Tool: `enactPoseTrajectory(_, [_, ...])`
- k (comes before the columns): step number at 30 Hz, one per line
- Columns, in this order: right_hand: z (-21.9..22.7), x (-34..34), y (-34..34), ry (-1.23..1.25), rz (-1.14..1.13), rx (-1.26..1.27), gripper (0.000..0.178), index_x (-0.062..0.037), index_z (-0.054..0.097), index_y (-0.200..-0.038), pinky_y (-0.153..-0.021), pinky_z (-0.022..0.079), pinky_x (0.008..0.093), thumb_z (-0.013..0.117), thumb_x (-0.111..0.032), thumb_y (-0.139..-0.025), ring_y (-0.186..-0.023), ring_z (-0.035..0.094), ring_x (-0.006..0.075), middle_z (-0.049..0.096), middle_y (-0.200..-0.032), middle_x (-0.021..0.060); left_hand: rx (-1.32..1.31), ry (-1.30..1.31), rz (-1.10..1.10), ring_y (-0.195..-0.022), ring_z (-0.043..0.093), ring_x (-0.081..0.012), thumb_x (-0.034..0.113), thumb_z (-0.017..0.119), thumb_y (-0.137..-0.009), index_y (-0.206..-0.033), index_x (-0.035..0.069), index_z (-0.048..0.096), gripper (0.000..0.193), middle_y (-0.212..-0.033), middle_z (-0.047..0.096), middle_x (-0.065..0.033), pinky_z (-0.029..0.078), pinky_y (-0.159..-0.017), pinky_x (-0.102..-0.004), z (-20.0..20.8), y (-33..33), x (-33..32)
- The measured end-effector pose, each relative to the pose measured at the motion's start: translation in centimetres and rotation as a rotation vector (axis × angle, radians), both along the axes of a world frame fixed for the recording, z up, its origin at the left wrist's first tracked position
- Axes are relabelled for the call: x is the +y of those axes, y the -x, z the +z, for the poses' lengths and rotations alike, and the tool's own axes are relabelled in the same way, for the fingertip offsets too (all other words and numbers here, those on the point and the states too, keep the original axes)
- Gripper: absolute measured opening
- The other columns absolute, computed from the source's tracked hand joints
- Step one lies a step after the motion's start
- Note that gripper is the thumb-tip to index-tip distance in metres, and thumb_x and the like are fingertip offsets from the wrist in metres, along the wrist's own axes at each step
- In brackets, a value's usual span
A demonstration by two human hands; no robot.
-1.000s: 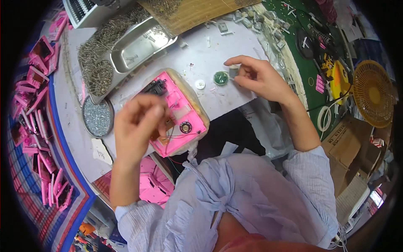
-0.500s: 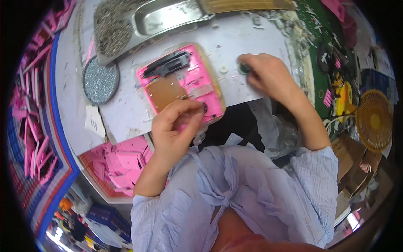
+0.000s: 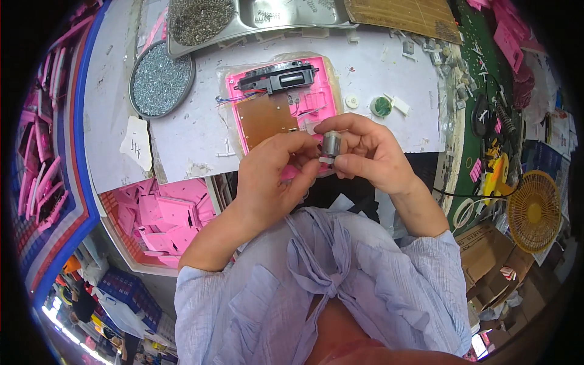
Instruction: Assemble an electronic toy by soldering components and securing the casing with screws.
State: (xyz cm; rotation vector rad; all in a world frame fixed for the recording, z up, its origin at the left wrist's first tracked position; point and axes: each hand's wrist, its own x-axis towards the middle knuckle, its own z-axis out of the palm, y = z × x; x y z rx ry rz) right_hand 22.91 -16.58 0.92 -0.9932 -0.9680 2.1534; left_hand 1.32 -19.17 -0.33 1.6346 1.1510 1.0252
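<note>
Between the thumb and fingers of my right hand point(image 3: 372, 155) is a small silver cylinder with whitish ends point(image 3: 331, 145), which looks like a small electric motor. My left hand point(image 3: 274, 167) is pinched closed close beside it; a bit of something dark shows at its fingertips, too small to name. Both hands are over the near right corner of a pink plastic housing point(image 3: 328, 85). Inside that housing lie a black plastic module point(image 3: 277, 78), a brown circuit board point(image 3: 264, 118) and thin red and blue wires point(image 3: 246, 97).
Right of the housing lie a small white gear point(image 3: 351, 101) and a round green-topped piece point(image 3: 381, 107). A round dish of small metal parts point(image 3: 161, 79) stands left. Behind is a metal tray point(image 3: 261, 27). Pink parts point(image 3: 167, 219) fill a crate below the table edge.
My right hand has left the green-topped piece and come left to my left hand, where it grips the silver cylinder. My left hand has lifted slightly from the housing. The view has shifted.
</note>
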Motion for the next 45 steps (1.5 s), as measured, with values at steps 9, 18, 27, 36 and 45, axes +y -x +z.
enactPoseTrajectory(9, [-0.6,-0.5,0.0,-0.872,0.063,-0.513,0.059,-0.0052,0.054,-0.142,-0.064,0.050,0.0236,0.077,-0.004,-0.087,-0.067,0.058,0.0081,0.064,-0.082,0.0022,-0.176,0.109,0.053,-0.084,0.072,-0.0253,-0.002,0.075,-0.084,-0.110,0.003,0.064,0.029,-0.093,0.070,-0.0119,0.059,-0.071,-0.0341,-0.5,0.0,-0.7])
enactPoseTrajectory(18, [1.8,1.2,0.5,-0.741,0.073,-0.501,0.034,-0.0030,0.070,-0.112,-0.058,0.050,0.0236,0.083,-0.008,-0.081,-0.062,0.063,0.0095,0.067,-0.077,0.0039,0.063,-0.414,-0.055,-0.084,0.071,-0.0317,-0.004,0.079,-0.078,-0.104,0.001,0.065,0.030,-0.097,0.072,-0.0144,0.056,-0.072,-0.0374,-0.3,0.8,0.8])
enactPoseTrajectory(27, [0.4,1.0,0.1,-1.304,0.038,-0.395,0.038,-0.0073,0.068,-0.108,-0.062,0.055,0.0341,0.084,-0.006,-0.073,-0.074,0.068,0.0267,0.070,-0.088,0.0067,-0.139,-0.160,-0.093,-0.089,0.070,-0.0298,-0.006,0.077,-0.079,-0.101,0.001,0.063,0.026,-0.100,0.072,-0.0148,0.055,-0.078,-0.0372,-0.2,1.3,0.4])
enactPoseTrajectory(36, [-0.5,0.9,0.0,-1.409,0.083,-0.454,0.038,-0.0075,0.066,-0.109,-0.061,0.055,0.0355,0.082,-0.006,-0.075,-0.075,0.067,0.0258,0.069,-0.091,0.0069,-0.080,-0.262,-0.073,-0.097,0.063,-0.0263,-0.003,0.082,-0.076,-0.096,0.003,0.068,0.025,-0.114,0.060,-0.0160,0.052,-0.078,-0.0346,-1.2,1.8,0.6])
enactPoseTrajectory(45, [-0.8,1.3,-1.3,-1.394,0.081,-0.475,0.036,-0.0048,0.065,-0.111,-0.066,0.057,0.0369,0.080,-0.004,-0.078,-0.079,0.070,0.0280,0.071,-0.095,0.0092,-0.041,-0.166,-0.009,-0.095,0.060,-0.0199,-0.003,0.085,-0.074,-0.097,0.002,0.071,0.028,-0.109,0.055,-0.0127,0.052,-0.076,-0.0306,-0.9,1.8,1.9])
